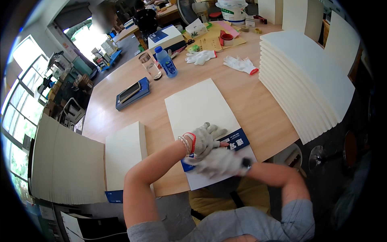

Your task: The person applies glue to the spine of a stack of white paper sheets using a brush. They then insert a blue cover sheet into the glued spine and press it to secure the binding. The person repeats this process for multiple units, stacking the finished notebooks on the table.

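Observation:
A cream sheet or board (199,103) with a printed dark blue band (242,137) lies at the table's front edge, and a white strip (199,181) shows below the band. My left hand (204,140), in a pale glove with a red cuff, presses on it near the band, fingers stretched out. One bare fingertip shows beside that glove. Just nearer to me, my gloved right hand (217,163) lies across the band, smeared by motion. Whether its fingers hold anything is hidden.
Cream stacks stand at left (125,155) and right (298,80) on the wooden table (266,129). Farther back are a phone (130,92) on a blue box, a glass (150,66), a blue bottle (166,62) and white gloves (200,57). A person (145,20) is in the background.

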Demonstrator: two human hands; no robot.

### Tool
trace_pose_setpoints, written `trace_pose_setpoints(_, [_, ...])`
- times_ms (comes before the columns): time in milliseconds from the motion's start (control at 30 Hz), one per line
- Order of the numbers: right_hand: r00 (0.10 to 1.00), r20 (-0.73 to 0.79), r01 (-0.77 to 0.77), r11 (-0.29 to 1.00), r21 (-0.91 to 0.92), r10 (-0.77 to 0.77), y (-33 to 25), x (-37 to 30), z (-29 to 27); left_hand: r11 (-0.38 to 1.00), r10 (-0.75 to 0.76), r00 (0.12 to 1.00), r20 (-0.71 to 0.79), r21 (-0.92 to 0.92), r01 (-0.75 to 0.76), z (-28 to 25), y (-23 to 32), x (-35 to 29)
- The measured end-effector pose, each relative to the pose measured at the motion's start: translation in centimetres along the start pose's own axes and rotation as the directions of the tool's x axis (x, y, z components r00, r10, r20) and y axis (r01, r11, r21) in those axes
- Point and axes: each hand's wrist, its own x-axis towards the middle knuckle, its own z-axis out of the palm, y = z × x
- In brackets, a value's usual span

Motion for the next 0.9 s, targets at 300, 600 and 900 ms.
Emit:
trace_pose_setpoints(300, [0.988, -0.087, 0.101, 0.963, -0.249, -0.126, -1.7, 4.6, 5.6, 1.0, 0.025, 0.972, -0.235, 0.003, -0.025, 3.0, -0.6, 0.5])
trace_pose_setpoints(600, [0.827, -0.484, -0.556, 0.289, -0.779, 0.287, 5.6, -12.9, -12.7, 0.999, -0.014, 0.999, 0.051, 0.044, 0.011, -1.6, 1.6, -0.7])
trace_pose_setpoints(900, [0.448, 0.001, -0.568, 0.284, 0.772, 0.894, 11.9, -6.4, -6.3, -0.649, -0.543, 0.825, 0.153, -0.7, -0.298, 7.2, 13.4, -4.2])
